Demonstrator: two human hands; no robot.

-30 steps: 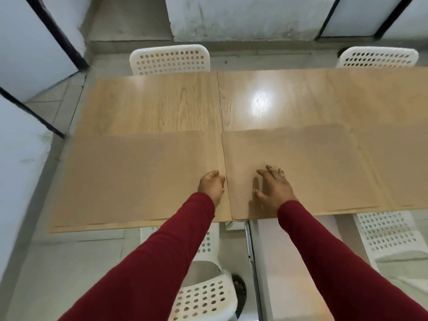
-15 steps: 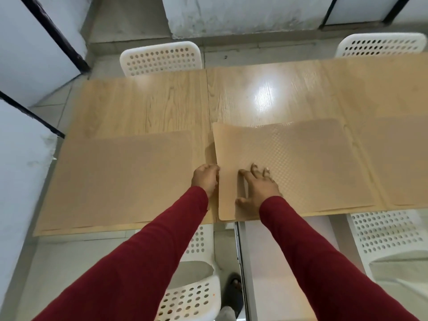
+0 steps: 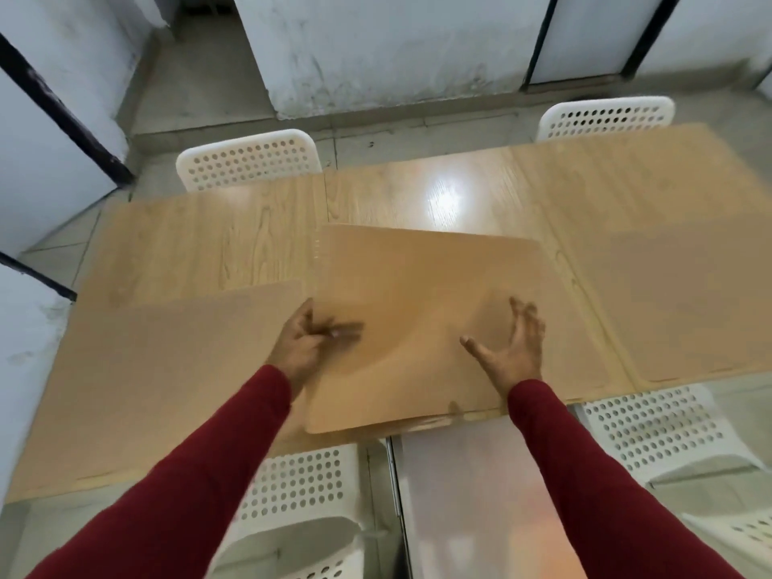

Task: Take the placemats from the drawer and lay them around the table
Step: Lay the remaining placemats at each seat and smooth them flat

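Note:
Three tan placemats lie along the near edge of the wooden table (image 3: 200, 244). The left placemat (image 3: 167, 369) and the right placemat (image 3: 689, 307) lie flat. The middle placemat (image 3: 417, 294) is raised off the table and slightly skewed, its near edge past the table's edge. My left hand (image 3: 309, 340) pinches its left edge, with blurred fingers on top. My right hand (image 3: 509, 348) is over its right part with fingers spread; I cannot tell whether it touches. A thin edge of another sheet (image 3: 438, 420) shows under the mat's near edge.
White perforated chairs stand at the far side, one on the left (image 3: 248, 160) and one on the right (image 3: 605, 119). Two more are tucked under the near side (image 3: 300, 495) (image 3: 651, 432). A grey wall runs behind the table.
The middle placemat has come up off the table and shifted away from me. My left hand went from a fist beside it to pinching its edge. My right hand moved right and spread its fingers.

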